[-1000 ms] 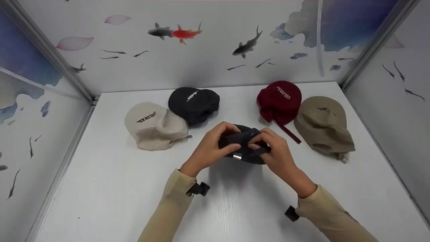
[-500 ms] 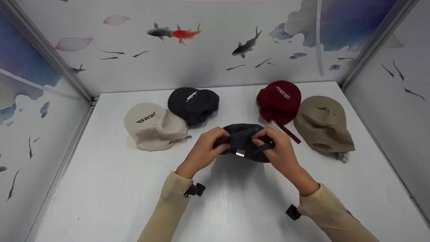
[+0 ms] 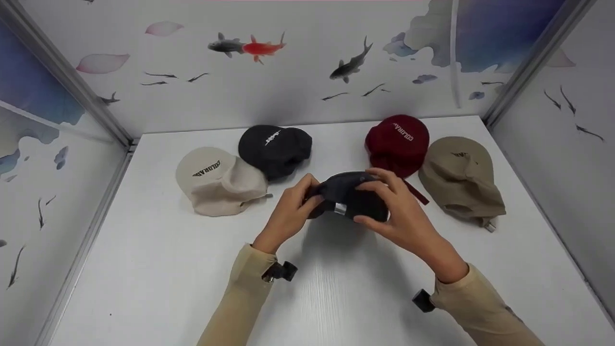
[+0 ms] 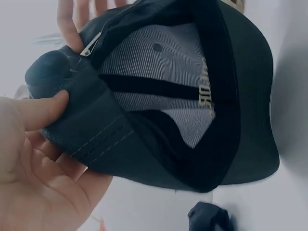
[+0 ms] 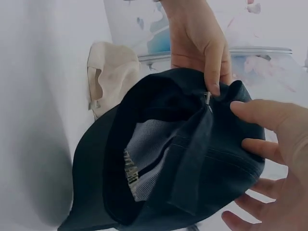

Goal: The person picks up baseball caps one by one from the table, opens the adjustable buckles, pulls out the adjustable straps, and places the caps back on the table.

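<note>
White walls [image 3: 269, 96] printed with fish [image 3: 263, 48] stand behind the white counter [image 3: 168, 288] I watch remotely. My left grip [image 3: 288, 211] pinches a dark, brimmed fabric cap [image 3: 347, 186] with a metal buckle [image 3: 340, 208], held above the counter between both grips. My right grip [image 3: 409, 216] is loosely spread, fingertips at its crown. Left of the left grip lies a cream fabric cap [image 3: 223, 187]; beyond it, a black, white-lettered cap [image 3: 278, 150]. Beyond the right grip sits a dark-red cap [image 3: 398, 144]; right of it, a khaki cap [image 3: 459, 178].
</note>
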A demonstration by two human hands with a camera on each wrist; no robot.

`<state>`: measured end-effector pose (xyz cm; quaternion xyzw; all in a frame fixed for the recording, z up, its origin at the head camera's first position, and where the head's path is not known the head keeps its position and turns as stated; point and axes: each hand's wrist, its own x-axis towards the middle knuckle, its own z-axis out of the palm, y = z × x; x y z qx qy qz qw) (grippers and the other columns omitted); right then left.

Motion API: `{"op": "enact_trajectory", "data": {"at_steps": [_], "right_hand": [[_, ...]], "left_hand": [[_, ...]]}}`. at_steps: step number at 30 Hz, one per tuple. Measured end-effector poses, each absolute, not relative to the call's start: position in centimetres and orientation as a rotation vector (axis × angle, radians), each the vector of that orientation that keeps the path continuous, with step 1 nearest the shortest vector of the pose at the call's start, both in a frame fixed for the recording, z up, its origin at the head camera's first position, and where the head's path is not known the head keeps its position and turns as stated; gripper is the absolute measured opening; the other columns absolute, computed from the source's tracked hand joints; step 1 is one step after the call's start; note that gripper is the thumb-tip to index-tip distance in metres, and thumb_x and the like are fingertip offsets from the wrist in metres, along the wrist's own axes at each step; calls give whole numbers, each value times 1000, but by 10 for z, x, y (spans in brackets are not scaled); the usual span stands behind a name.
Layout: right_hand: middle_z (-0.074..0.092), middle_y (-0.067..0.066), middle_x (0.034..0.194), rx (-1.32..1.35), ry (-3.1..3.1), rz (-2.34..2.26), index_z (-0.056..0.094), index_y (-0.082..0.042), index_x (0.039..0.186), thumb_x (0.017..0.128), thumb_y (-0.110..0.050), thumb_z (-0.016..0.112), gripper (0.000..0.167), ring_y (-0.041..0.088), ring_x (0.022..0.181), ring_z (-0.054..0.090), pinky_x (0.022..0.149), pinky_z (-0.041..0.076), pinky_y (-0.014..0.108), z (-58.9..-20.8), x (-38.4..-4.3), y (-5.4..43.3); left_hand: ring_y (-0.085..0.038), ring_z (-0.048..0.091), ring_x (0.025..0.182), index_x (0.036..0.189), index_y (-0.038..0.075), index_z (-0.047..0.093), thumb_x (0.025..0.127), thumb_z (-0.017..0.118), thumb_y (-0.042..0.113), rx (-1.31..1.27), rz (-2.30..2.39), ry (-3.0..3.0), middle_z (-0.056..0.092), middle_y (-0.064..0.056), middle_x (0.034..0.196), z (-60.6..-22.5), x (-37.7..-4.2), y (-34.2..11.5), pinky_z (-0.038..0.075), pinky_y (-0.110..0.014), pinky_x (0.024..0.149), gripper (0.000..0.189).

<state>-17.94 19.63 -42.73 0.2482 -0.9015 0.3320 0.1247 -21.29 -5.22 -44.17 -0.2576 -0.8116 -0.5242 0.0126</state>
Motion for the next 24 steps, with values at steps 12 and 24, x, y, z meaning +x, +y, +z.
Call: {"op": "enact_trajectory", "data": {"at_steps": [12, 24], "right_hand": [[57, 10, 120, 651, -2616, 1087, 65, -15, 118, 78, -16, 86, 46, 23, 110, 59, 94, 54, 44, -441, -185, 179], [55, 12, 107, 669, -2535, 1184, 69, -10, 90, 78, -4, 84, 21, 22, 104, 58, 89, 54, 40, -444, -186, 170]], "left_hand": [[-13, 51, 73, 95, -1, 47, 100, 53, 5, -660, -2039, -2441, 57, -4, 83, -443, -211, -50, 43, -24, 70, 10], [-11, 49, 73, 94, -2, 45, 98, 55, 3, -704, -2130, -2357, 51, 1, 81, -447, -210, -50, 42, -22, 69, 12]]}}
